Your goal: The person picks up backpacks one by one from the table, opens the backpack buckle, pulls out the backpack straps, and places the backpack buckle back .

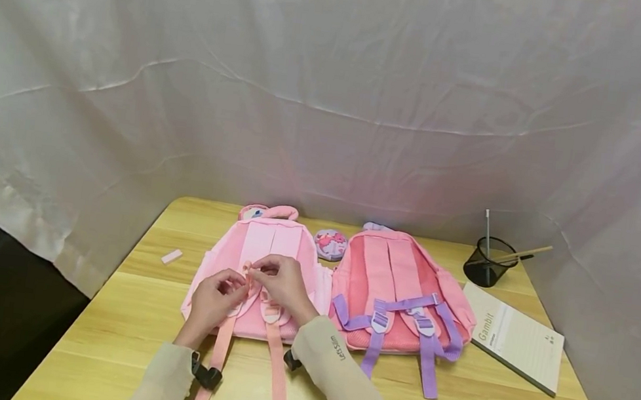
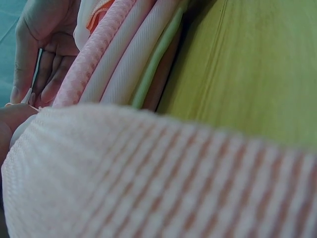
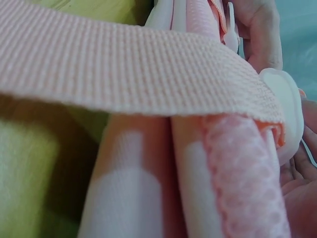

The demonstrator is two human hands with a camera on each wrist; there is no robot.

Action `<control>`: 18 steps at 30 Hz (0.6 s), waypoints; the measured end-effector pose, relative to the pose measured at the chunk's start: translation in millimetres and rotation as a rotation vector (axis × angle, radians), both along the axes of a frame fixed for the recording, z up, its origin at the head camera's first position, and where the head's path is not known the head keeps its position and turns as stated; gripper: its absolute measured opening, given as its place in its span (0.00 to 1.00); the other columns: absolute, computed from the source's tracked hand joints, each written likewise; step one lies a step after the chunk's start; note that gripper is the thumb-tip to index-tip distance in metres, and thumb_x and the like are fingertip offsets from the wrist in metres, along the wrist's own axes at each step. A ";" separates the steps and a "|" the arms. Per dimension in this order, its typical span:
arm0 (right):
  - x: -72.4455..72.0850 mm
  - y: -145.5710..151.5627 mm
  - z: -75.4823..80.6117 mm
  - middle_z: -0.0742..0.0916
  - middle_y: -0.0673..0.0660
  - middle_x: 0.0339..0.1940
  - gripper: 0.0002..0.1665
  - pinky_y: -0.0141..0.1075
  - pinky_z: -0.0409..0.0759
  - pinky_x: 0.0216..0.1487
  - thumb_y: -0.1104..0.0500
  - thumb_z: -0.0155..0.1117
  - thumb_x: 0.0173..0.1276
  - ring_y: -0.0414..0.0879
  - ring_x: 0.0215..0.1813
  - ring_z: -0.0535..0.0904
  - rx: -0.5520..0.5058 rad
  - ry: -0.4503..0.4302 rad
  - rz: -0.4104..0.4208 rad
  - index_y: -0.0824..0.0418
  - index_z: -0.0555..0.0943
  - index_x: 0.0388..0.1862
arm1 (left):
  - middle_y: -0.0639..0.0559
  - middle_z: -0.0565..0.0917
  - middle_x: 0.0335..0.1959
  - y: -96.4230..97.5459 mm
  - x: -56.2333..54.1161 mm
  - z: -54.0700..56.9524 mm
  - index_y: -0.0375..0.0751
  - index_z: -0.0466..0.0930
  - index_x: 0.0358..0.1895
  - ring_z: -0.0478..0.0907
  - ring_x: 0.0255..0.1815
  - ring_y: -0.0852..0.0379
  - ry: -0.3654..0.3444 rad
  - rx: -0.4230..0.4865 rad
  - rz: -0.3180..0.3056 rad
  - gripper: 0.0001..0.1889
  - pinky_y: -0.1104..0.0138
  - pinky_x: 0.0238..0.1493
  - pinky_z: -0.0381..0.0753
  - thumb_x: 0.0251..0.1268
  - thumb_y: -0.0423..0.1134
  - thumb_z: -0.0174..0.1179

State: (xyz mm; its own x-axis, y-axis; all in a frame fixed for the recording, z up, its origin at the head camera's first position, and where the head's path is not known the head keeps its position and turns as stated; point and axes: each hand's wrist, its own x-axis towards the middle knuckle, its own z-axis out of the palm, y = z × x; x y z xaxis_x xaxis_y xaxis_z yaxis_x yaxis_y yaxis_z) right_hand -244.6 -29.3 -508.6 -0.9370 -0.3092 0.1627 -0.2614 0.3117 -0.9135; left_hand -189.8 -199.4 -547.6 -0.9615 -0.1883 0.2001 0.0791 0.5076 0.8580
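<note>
A light pink backpack (image 1: 221, 241) lies with its straps up, in front of the person. Over its middle, both hands meet at a short peach strap (image 1: 248, 270). The left hand (image 1: 210, 303) pinches it from below, thumb and forefinger together. From the right, the right hand (image 1: 286, 282) pinches the upper part with bent fingers. Two longer peach straps (image 1: 275, 373) hang from the pack toward the table's front. In the right wrist view, woven webbing (image 3: 124, 69) runs through a white buckle (image 3: 290, 114). Similar webbing (image 2: 148, 173) fills the lower left wrist view.
A coral backpack (image 1: 376, 259) with purple straps (image 1: 429, 364) lies close on the right. Beyond it are a notepad (image 1: 524, 342) and a black mesh pen holder (image 1: 484, 271) with sticks. A small pale pink block (image 1: 171, 256) lies at left. Grey curtains (image 1: 367, 100) enclose the table.
</note>
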 end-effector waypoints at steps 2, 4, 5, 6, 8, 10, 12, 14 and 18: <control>0.4 0.1 0.7 0.92 0.50 0.35 0.06 0.27 0.82 0.37 0.57 0.77 0.66 0.34 0.34 0.84 -0.009 0.003 -0.005 0.58 0.90 0.38 | 0.55 0.81 0.25 0.3 -0.5 -0.8 0.53 0.86 0.34 0.74 0.28 0.57 -0.006 -0.011 0.005 0.05 0.67 0.31 0.70 0.61 0.42 0.75; 1.0 0.0 1.5 0.92 0.50 0.35 0.06 0.27 0.83 0.38 0.57 0.77 0.66 0.34 0.34 0.85 -0.017 0.008 -0.009 0.58 0.90 0.38 | 0.55 0.80 0.24 0.5 -0.5 -1.0 0.53 0.86 0.34 0.74 0.28 0.57 -0.014 -0.023 0.011 0.05 0.67 0.32 0.70 0.60 0.42 0.75; 1.3 -0.2 1.9 0.92 0.51 0.35 0.06 0.27 0.83 0.38 0.58 0.77 0.66 0.34 0.34 0.85 -0.022 0.010 -0.009 0.59 0.90 0.38 | 0.55 0.80 0.24 0.5 -0.3 -0.7 0.53 0.86 0.34 0.74 0.28 0.57 -0.015 -0.027 0.012 0.05 0.67 0.32 0.70 0.60 0.42 0.75; 1.5 -0.4 2.3 0.92 0.51 0.36 0.06 0.27 0.83 0.39 0.58 0.76 0.66 0.34 0.35 0.85 -0.023 0.014 -0.010 0.59 0.90 0.38 | 0.55 0.81 0.25 0.6 -0.2 -0.5 0.53 0.86 0.34 0.74 0.28 0.58 -0.016 -0.032 0.012 0.05 0.67 0.32 0.70 0.60 0.42 0.75; 1.9 -0.7 2.9 0.92 0.51 0.36 0.06 0.27 0.83 0.40 0.58 0.76 0.66 0.34 0.35 0.85 -0.026 0.016 -0.009 0.59 0.90 0.39 | 0.55 0.81 0.25 0.8 0.4 0.4 0.53 0.86 0.33 0.74 0.28 0.58 -0.018 -0.040 0.013 0.05 0.67 0.32 0.70 0.60 0.42 0.75; 2.1 -1.2 3.5 0.92 0.50 0.36 0.06 0.27 0.83 0.40 0.58 0.76 0.67 0.34 0.36 0.86 -0.024 0.014 -0.005 0.58 0.90 0.39 | 0.55 0.80 0.25 0.9 0.8 1.1 0.53 0.85 0.34 0.74 0.28 0.58 -0.019 -0.043 0.013 0.06 0.68 0.31 0.70 0.61 0.43 0.75; 2.0 -1.6 3.6 0.92 0.50 0.37 0.06 0.27 0.83 0.40 0.58 0.76 0.67 0.35 0.36 0.86 -0.020 0.011 -0.003 0.58 0.90 0.39 | 0.56 0.80 0.25 1.0 0.9 1.5 0.54 0.85 0.35 0.74 0.28 0.59 -0.019 -0.043 0.015 0.07 0.68 0.31 0.70 0.61 0.44 0.74; 1.9 -2.0 3.7 0.92 0.50 0.37 0.06 0.27 0.83 0.40 0.57 0.76 0.67 0.35 0.37 0.86 -0.012 0.011 -0.003 0.58 0.90 0.40 | 0.56 0.80 0.26 1.1 0.6 1.2 0.54 0.84 0.37 0.74 0.28 0.59 -0.016 -0.039 0.014 0.08 0.68 0.31 0.70 0.62 0.47 0.74; 1.9 -2.5 3.8 0.92 0.50 0.37 0.06 0.27 0.82 0.39 0.57 0.76 0.66 0.34 0.37 0.85 0.006 0.010 -0.008 0.57 0.90 0.40 | 0.55 0.80 0.27 1.1 -0.1 -0.5 0.55 0.84 0.39 0.75 0.29 0.60 -0.009 -0.028 0.016 0.09 0.68 0.32 0.71 0.63 0.50 0.73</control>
State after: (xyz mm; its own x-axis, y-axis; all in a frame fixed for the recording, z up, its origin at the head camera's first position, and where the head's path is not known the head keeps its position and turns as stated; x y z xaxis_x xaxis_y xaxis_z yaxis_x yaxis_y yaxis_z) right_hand -242.7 -31.7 -504.8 -0.9377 -0.3030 0.1703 -0.2682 0.3190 -0.9090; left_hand -189.9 -198.4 -548.1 -0.9601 -0.1982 0.1973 0.0635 0.5326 0.8440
